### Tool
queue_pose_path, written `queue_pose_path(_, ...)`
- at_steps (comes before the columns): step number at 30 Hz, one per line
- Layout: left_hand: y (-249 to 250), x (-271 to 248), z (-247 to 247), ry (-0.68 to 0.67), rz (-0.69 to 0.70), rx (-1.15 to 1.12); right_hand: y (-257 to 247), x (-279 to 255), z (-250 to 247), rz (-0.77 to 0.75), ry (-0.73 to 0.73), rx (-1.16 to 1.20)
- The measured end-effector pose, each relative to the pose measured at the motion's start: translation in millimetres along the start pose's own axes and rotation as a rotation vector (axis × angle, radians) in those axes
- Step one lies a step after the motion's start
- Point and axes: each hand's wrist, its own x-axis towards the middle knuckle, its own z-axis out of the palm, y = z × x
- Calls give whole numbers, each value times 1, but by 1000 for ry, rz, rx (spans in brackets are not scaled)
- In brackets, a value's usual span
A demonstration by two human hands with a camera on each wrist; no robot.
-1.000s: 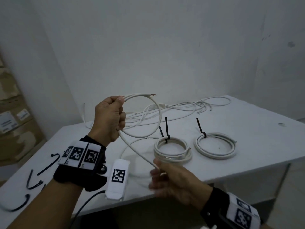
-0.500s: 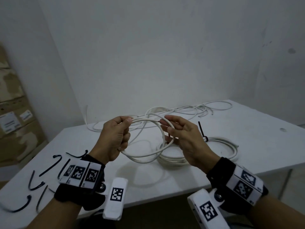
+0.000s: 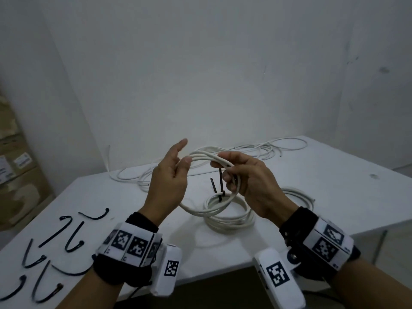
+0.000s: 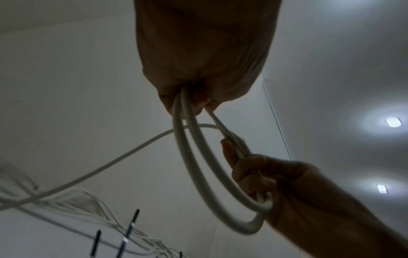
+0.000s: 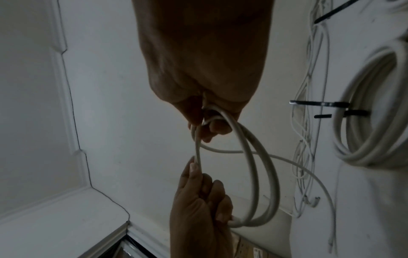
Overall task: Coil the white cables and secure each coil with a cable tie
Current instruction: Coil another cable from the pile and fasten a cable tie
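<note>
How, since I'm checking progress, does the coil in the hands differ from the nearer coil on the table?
The held coil is up in the air, gripped by the left hand and right hand; the tabled coil lies flat on the table. The held coil is untied, one strand trailing off; the tabled coil is bound by a black cable tie. Both are white cable loops.

On the table (image 3: 334, 186): loose ties (image 3: 61, 235) left, coils (image 3: 231, 223) right, tangle (image 3: 265, 150) behind.
</note>
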Motion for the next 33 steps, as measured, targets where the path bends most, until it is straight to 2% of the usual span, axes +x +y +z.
queue_pose_path(3,8,0,8,-11,117,135,-5,2,-4,-78,61,-102)
queue_pose_path(7,16,3,22,-17,153,147,-14,5,-4,-194,95,-273)
queue_pose_path(15,27,10,31,-52,199,189,-28,8,-22,-195,-53,-385)
queue_pose_path(20,29,15,38,-29,157,242,-33,15,-29,-304,-71,-550)
queue_pose_path(23,33,19,41,-32,124,412,-37,23,-32,-359,-47,-634)
queue_pose_path(26,40,29,33,0,153,671,-44,30,-35,-382,-25,-631)
queue_pose_path(27,43,34,29,-24,152,660,-48,32,-35,-379,-25,-614)
queue_pose_path(28,46,39,25,-92,111,551,-51,34,-36,-365,-33,-582)
queue_pose_path(31,58,48,18,-311,-173,-96,-59,44,-39,-301,-111,-455)
queue_pose_path(33,63,50,16,-372,-246,-217,-60,49,-38,-271,-159,-413)
